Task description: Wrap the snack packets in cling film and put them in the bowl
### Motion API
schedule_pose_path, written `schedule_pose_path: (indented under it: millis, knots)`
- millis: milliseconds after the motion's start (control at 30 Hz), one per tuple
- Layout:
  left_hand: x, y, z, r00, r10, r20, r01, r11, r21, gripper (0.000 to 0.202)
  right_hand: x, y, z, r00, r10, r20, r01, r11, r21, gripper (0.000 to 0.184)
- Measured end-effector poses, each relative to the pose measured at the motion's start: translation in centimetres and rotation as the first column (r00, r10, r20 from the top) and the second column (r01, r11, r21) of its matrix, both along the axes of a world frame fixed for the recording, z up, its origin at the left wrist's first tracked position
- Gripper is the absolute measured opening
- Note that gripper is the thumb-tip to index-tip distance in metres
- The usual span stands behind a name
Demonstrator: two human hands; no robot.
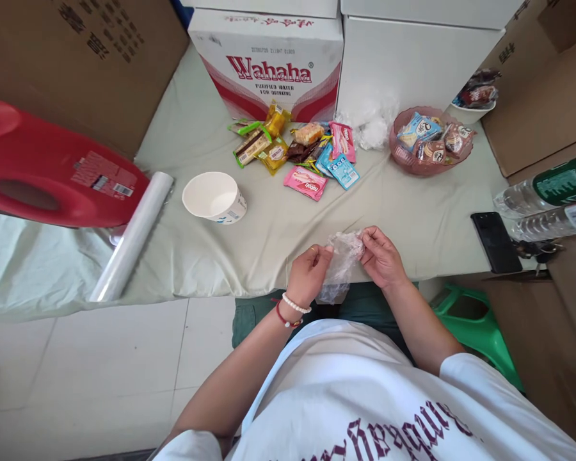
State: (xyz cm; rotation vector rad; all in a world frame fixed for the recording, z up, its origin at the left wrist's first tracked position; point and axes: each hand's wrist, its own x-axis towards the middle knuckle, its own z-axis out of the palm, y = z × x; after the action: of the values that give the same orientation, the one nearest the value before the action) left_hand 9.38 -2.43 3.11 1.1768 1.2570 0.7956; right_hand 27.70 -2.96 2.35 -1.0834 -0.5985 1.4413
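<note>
A crumpled clear plastic bag (338,262) is stretched between my two hands at the table's front edge, its lower part hanging over my lap. My left hand (308,272), with a white bead bracelet and a red cord at the wrist, pinches the bag's left side. Thumb and fingers of my right hand (381,256) close on its upper right edge. Beyond them lies a pile of wrapped snacks (304,184) in pink, blue, yellow and green packets. A white paper bowl (214,198) stands left of my hands, with no contents visible.
A pink translucent bowl (398,157) holds wrapped snacks, beside crumpled plastic (372,128). Left are a red jug (43,166) and a film roll (132,240). Right lie a phone (496,242) and plastic bottles (547,221). A Wahaha carton (273,70) stands behind.
</note>
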Motion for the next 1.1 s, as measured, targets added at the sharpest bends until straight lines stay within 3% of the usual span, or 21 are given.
schedule_pose_path:
  millis: [133,500,633,700,867,1100]
  knots:
    - [1.7,1.0,-0.9,0.995,0.022,0.098,-0.016,0.998,-0.06,0.034,-0.4,0.2,0.1,0.992,0.018,-0.128,-0.017,1.0,0.011,0.031]
    - [2.3,0.8,-2.2,0.979,0.078,0.189,-0.086,0.996,0.033,0.026,-0.3,0.2,-1.5,0.901,0.053,-0.431,-0.087,0.994,-0.059,0.024]
    - [1.8,0.9,-2.1,0.93,0.23,0.287,-0.211,0.973,-0.095,0.03,-0.1,0.3,-0.9,0.889,0.043,-0.455,-0.077,0.995,-0.057,0.027]
    - [1.8,0.7,-1.9,0.937,0.223,0.269,-0.203,0.974,-0.1,0.032,0.0,0.4,-0.7,0.891,0.025,-0.454,-0.057,0.997,-0.055,0.027]
    - [3.2,0.2,-1.9,0.979,0.073,0.188,-0.078,0.997,0.019,0.034,-1.1,0.2,-1.0,0.901,-0.047,-0.432,0.004,0.995,-0.1,0.021]
    - [3.0,0.9,-2.6,0.931,0.248,0.266,-0.229,0.968,-0.101,0.034,-0.7,-0.1,-0.9,0.853,-0.031,-0.522,-0.021,0.995,-0.093,0.021]
